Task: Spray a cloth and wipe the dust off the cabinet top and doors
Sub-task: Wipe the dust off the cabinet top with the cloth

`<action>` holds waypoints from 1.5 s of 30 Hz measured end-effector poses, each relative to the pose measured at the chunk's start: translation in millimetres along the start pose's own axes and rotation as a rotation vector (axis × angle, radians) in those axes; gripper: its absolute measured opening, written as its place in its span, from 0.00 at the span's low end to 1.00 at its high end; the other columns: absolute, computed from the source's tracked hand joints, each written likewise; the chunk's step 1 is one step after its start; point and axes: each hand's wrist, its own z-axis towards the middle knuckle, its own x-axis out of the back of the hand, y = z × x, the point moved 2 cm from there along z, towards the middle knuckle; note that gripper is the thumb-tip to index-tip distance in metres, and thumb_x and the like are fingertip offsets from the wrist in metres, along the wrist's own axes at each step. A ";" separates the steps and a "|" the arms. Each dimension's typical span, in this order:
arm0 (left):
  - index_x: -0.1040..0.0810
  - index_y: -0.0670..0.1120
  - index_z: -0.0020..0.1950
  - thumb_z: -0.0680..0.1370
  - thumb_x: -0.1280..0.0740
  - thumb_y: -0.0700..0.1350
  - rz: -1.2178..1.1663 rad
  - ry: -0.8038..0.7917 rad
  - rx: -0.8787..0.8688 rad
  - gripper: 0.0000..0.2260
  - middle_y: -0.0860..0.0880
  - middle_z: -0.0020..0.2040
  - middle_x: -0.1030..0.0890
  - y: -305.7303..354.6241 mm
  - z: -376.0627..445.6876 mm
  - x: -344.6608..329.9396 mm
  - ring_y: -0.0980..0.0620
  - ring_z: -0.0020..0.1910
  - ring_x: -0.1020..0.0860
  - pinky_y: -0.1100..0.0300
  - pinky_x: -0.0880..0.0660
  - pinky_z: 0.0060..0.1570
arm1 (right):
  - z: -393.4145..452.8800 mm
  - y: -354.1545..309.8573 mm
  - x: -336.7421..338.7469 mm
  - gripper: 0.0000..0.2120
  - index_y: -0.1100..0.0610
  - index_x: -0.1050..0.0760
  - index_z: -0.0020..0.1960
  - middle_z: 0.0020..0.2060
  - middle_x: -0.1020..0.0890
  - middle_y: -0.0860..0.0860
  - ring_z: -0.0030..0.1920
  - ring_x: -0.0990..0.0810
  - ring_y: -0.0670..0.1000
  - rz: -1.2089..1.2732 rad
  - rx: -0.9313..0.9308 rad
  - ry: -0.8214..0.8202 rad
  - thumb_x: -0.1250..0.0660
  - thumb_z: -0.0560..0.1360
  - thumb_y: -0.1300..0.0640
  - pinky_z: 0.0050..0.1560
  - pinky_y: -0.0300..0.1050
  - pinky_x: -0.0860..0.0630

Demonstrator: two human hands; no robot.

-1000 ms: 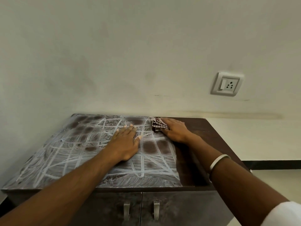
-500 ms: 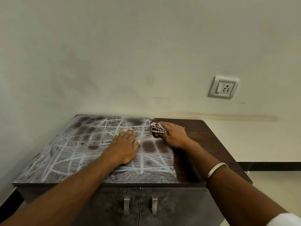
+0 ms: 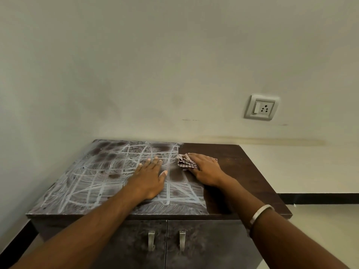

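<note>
Cloth (image 3: 186, 162) sits mid-frame on cabinet top (image 3: 242, 164), bunched under fingers of right hand (image 3: 206, 168), pressed flat, palm down. Left hand (image 3: 150, 178) just left of it, fingers straight on dusty part.

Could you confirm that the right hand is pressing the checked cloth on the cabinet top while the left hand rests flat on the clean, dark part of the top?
Not quite. In the head view the left hand rests flat on the dusty, white-streaked part of the cabinet top, not the clean part. The rest holds: the right hand presses the checked cloth on the top.
</note>
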 end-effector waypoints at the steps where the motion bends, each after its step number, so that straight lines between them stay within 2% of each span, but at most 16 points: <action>1: 0.57 0.47 0.79 0.83 0.57 0.56 -0.006 0.000 0.000 0.27 0.48 0.80 0.57 1.4 -1.1 1.4 0.49 0.78 0.59 0.51 0.60 0.76 | -6.9 -0.1 -0.8 0.25 0.46 0.42 0.75 0.74 0.38 0.43 0.74 0.42 0.47 0.017 0.028 0.004 0.43 0.79 0.45 0.72 0.48 0.50; 4: 0.57 0.47 0.79 0.83 0.57 0.57 -0.010 0.013 -0.003 0.27 0.48 0.80 0.57 4.0 -5.4 3.7 0.49 0.78 0.58 0.51 0.59 0.76 | -21.4 6.0 -0.4 0.25 0.45 0.42 0.75 0.74 0.37 0.43 0.73 0.41 0.47 0.053 0.067 0.004 0.43 0.79 0.44 0.71 0.48 0.49; 10: 0.57 0.48 0.79 0.83 0.57 0.57 -0.010 0.018 -0.014 0.27 0.48 0.80 0.56 4.5 -15.1 2.5 0.48 0.78 0.58 0.50 0.59 0.77 | -14.3 -1.4 1.8 0.26 0.45 0.44 0.76 0.75 0.40 0.43 0.74 0.44 0.47 0.002 -0.063 0.008 0.43 0.79 0.45 0.73 0.50 0.51; 16: 0.57 0.47 0.79 0.83 0.57 0.57 -0.020 0.009 -0.005 0.27 0.48 0.80 0.57 8.8 -19.4 -0.1 0.48 0.78 0.59 0.50 0.59 0.77 | -41.9 -3.7 -0.1 0.25 0.45 0.42 0.75 0.74 0.37 0.42 0.73 0.42 0.46 0.065 0.066 0.008 0.42 0.79 0.46 0.72 0.49 0.50; 23: 0.57 0.47 0.79 0.83 0.57 0.56 -0.005 0.019 0.000 0.27 0.48 0.80 0.57 11.3 -30.3 1.1 0.48 0.78 0.58 0.50 0.58 0.77 | -38.3 -12.7 3.5 0.26 0.46 0.44 0.76 0.75 0.40 0.43 0.74 0.44 0.47 0.017 -0.036 0.002 0.43 0.80 0.47 0.73 0.49 0.52; 29: 0.56 0.47 0.79 0.83 0.57 0.56 0.006 0.017 0.013 0.27 0.47 0.80 0.56 15.4 -34.7 -1.0 0.47 0.78 0.58 0.50 0.59 0.75 | -64.7 -11.8 -4.7 0.25 0.44 0.41 0.74 0.73 0.37 0.41 0.73 0.41 0.46 0.069 0.100 0.027 0.43 0.79 0.44 0.71 0.48 0.48; 35: 0.57 0.48 0.79 0.83 0.57 0.56 -0.006 0.008 0.010 0.26 0.48 0.80 0.56 14.3 -43.4 -7.4 0.48 0.78 0.58 0.51 0.60 0.75 | -61.7 -19.6 0.8 0.25 0.45 0.42 0.75 0.74 0.38 0.42 0.73 0.42 0.47 0.029 0.004 0.026 0.43 0.79 0.45 0.72 0.50 0.50; 41: 0.56 0.47 0.79 0.83 0.56 0.55 -0.020 0.019 0.026 0.26 0.48 0.80 0.56 16.0 -46.6 -7.3 0.49 0.78 0.58 0.50 0.60 0.76 | -89.3 -25.8 -3.0 0.26 0.44 0.40 0.74 0.73 0.36 0.41 0.72 0.41 0.45 0.081 0.164 0.027 0.44 0.77 0.45 0.70 0.46 0.48; 45: 0.57 0.47 0.79 0.83 0.56 0.55 -0.022 0.005 0.036 0.26 0.48 0.80 0.57 13.3 -52.1 -8.6 0.48 0.78 0.59 0.50 0.61 0.75 | -90.7 -17.8 4.6 0.26 0.45 0.41 0.75 0.73 0.37 0.41 0.73 0.41 0.46 0.061 0.096 0.003 0.42 0.78 0.47 0.72 0.47 0.48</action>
